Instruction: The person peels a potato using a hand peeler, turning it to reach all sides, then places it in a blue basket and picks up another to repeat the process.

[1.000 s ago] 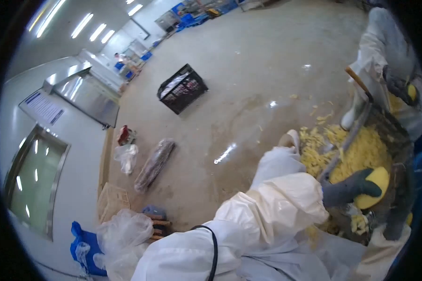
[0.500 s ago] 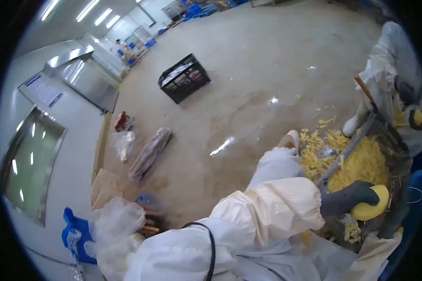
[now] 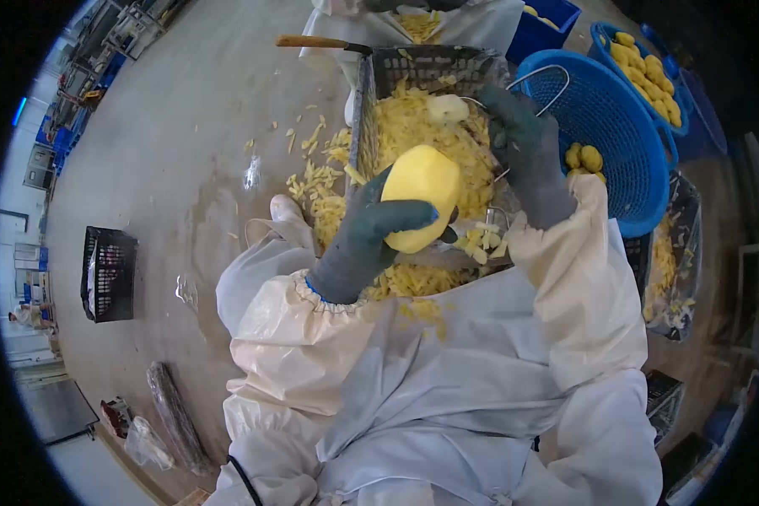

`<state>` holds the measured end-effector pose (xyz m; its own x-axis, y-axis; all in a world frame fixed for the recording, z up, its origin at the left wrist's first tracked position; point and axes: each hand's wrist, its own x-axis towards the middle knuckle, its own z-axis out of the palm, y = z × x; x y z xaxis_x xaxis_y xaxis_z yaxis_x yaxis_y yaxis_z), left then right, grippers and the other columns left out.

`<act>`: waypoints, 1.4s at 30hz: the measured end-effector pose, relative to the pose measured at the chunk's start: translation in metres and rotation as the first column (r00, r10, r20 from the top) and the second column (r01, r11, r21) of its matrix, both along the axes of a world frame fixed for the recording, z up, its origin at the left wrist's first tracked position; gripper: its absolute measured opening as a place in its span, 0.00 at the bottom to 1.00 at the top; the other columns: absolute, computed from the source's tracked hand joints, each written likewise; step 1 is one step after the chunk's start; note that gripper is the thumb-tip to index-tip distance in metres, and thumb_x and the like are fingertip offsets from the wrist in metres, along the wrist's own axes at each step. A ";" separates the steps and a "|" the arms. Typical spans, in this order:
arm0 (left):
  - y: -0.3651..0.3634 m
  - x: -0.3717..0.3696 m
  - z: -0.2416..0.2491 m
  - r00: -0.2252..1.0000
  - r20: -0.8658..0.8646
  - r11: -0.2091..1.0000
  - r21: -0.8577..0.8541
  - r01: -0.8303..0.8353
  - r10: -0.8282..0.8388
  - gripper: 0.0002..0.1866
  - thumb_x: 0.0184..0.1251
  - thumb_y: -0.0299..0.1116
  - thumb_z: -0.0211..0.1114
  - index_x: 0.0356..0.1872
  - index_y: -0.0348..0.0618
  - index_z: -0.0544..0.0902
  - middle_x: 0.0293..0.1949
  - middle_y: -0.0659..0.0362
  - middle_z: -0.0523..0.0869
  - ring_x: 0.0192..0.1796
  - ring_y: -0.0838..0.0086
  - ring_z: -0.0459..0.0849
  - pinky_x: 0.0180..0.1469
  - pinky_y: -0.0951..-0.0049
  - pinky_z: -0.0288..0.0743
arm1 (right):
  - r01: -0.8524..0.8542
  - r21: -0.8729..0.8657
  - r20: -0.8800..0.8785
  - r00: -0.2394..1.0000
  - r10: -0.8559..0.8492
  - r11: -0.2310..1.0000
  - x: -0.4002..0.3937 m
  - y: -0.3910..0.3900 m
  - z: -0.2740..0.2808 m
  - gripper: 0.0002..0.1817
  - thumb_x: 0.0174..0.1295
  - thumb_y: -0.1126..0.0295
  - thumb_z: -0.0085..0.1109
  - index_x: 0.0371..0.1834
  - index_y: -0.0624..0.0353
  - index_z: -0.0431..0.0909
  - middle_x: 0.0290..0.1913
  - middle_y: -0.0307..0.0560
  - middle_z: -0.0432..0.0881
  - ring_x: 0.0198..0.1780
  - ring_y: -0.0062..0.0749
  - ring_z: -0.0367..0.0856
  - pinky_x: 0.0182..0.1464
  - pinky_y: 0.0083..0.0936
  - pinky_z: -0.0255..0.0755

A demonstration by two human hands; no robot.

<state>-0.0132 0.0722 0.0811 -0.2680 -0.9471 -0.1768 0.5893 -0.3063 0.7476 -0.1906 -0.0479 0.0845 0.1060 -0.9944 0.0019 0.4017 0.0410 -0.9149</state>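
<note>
My left hand (image 3: 358, 244), in a dark grey-green glove, is closed around a large peeled yellow potato (image 3: 422, 198). It holds the potato above a black slatted crate (image 3: 364, 126) of yellow potato peelings and pieces (image 3: 401, 126). My right hand (image 3: 523, 135), gloved alike, is to the right of the potato, over the crate's right side. Its fingers are curled; thin metal wire shows beside them, but what they grip I cannot make out. A paler peeled potato (image 3: 447, 108) lies in the crate near my right fingertips.
A blue basket (image 3: 616, 160) with a few potatoes stands at the right; another holding many potatoes (image 3: 645, 76) is behind it. A wooden-handled tool (image 3: 325, 41) rests across the crate's far corner. Peelings (image 3: 316, 181) litter the floor. A person in a pale apron (image 3: 493, 25) is opposite.
My view has swung right and down, bringing the crate to the middle and both hands into plain sight. The left hand still holds the peeled potato.
</note>
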 end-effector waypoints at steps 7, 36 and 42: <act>-0.001 -0.007 -0.005 0.988 0.125 0.995 0.037 -0.097 0.092 0.22 0.58 0.30 0.63 0.54 0.34 0.73 0.43 0.53 0.82 0.44 0.67 0.84 0.46 0.66 0.81 | -0.075 -0.017 -0.174 0.982 0.071 0.997 0.009 0.011 -0.008 0.07 0.60 0.68 0.60 0.32 0.59 0.81 0.20 0.32 0.73 0.18 0.14 0.65 0.21 0.14 0.57; 0.000 0.006 0.011 0.655 0.689 0.937 -0.340 -0.085 0.310 0.38 0.34 0.32 0.80 0.54 0.36 0.76 0.45 0.55 0.83 0.46 0.73 0.81 0.51 0.71 0.75 | -0.140 -0.029 -0.178 0.975 0.133 0.990 0.012 0.028 0.026 0.10 0.59 0.63 0.60 0.29 0.58 0.79 0.17 0.35 0.70 0.17 0.14 0.63 0.20 0.15 0.54; 0.006 0.004 0.015 0.756 0.603 0.956 -0.276 -0.102 0.255 0.40 0.35 0.34 0.81 0.56 0.36 0.75 0.47 0.53 0.83 0.48 0.72 0.82 0.51 0.71 0.77 | -0.303 -0.682 -0.697 0.545 -0.466 0.665 -0.021 -0.016 -0.027 0.10 0.64 0.68 0.53 0.41 0.60 0.81 0.31 0.42 0.78 0.30 0.25 0.75 0.35 0.22 0.72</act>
